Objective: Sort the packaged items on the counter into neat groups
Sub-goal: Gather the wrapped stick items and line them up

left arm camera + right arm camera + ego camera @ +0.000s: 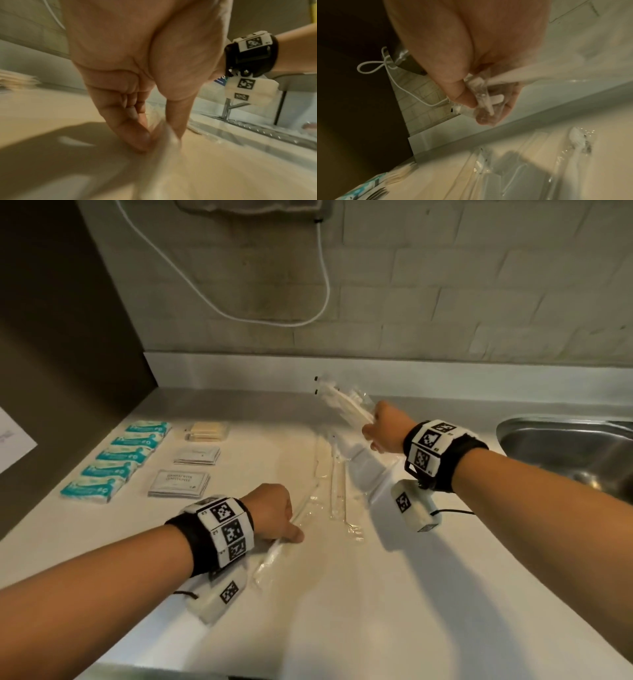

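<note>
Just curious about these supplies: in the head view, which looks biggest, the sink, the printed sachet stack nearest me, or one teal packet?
1. Sink, though partly cut off.
2. Printed sachet stack.
3. Nearest teal packet.

Nearness may distort this.

5 teal-and-white packets [113, 460] are seen at 9 o'clock; black-and-white checkered markers are worn on wristbands [226, 530].

Both forearms are bare, with no sleeves. Each wrist wears a black band [191, 542] ringed with white blocks printed with black square markers. A white camera pod [416, 505], also marked, hangs under each wrist, trailing a thin black cable [455, 511].
</note>
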Action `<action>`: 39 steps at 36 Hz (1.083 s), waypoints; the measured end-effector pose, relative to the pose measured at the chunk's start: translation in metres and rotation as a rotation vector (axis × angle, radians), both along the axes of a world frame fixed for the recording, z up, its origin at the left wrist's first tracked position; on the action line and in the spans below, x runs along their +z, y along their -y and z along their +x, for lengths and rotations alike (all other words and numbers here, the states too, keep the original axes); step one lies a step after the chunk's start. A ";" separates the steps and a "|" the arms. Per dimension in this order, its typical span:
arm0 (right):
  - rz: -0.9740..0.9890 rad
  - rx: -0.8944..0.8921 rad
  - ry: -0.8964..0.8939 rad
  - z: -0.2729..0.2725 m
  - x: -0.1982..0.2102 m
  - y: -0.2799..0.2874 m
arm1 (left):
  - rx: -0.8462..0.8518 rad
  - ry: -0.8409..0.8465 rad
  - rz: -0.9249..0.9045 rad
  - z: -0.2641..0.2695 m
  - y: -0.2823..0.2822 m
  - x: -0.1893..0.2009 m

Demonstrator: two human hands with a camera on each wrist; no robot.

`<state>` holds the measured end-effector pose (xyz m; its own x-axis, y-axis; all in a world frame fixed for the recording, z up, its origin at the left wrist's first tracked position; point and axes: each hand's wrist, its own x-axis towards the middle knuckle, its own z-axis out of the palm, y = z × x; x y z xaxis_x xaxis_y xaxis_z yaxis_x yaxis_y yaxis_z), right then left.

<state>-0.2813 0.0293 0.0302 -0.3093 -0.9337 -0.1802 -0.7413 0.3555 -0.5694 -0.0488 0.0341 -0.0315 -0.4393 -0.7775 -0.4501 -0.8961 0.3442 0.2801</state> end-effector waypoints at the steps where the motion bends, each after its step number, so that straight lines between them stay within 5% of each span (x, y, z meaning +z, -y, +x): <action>1: -0.006 0.009 0.004 0.000 -0.001 -0.002 | 0.015 -0.002 0.014 -0.001 0.000 0.000; 14: -0.019 0.049 -0.026 -0.012 -0.013 -0.015 | 0.180 0.087 0.031 0.004 0.021 0.001; 25: -0.021 0.048 0.003 -0.008 -0.015 -0.005 | 0.401 -0.254 -0.053 -0.036 0.094 0.017; 39: 0.001 0.083 0.000 -0.016 -0.019 0.009 | 0.401 -0.100 -0.167 -0.020 0.124 -0.006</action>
